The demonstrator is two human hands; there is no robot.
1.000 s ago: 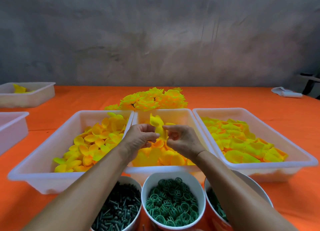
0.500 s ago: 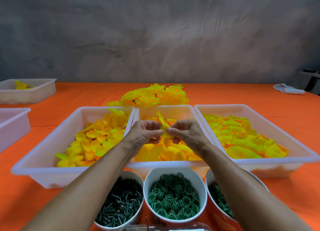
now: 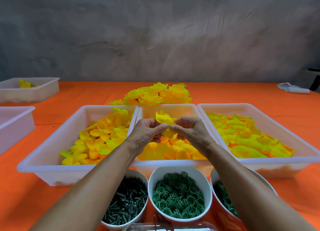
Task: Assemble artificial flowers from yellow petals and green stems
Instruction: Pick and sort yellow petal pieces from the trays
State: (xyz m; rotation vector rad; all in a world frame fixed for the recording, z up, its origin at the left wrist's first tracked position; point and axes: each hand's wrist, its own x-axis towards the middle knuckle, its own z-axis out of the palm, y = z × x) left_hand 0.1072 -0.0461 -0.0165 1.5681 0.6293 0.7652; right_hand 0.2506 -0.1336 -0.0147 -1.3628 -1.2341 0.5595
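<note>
1. The left hand [image 3: 149,133] and the right hand [image 3: 188,132] meet fingertip to fingertip above the middle tray [image 3: 173,163], and both pinch the same yellow petal piece [image 3: 164,121] between thumb and fingers.
2. The petal piece stands partly above the knuckles and partly hangs below them, clear of the loose petals in the tray under it.
3. 3 white trays sit side by side on the orange table [image 3: 26,196]: the left tray [image 3: 45,163] holds rounded yellow petals, the right tray [image 3: 294,163] holds flatter yellow-green ones.
4. Behind the trays lies a heap of finished yellow flowers [image 3: 155,95].
5. Nearest the person stand 3 bowls: dark green stems [image 3: 126,203] in the left one, green rings [image 3: 178,196] in the middle one, and green parts in the right one, mostly hidden by the right forearm.
</note>
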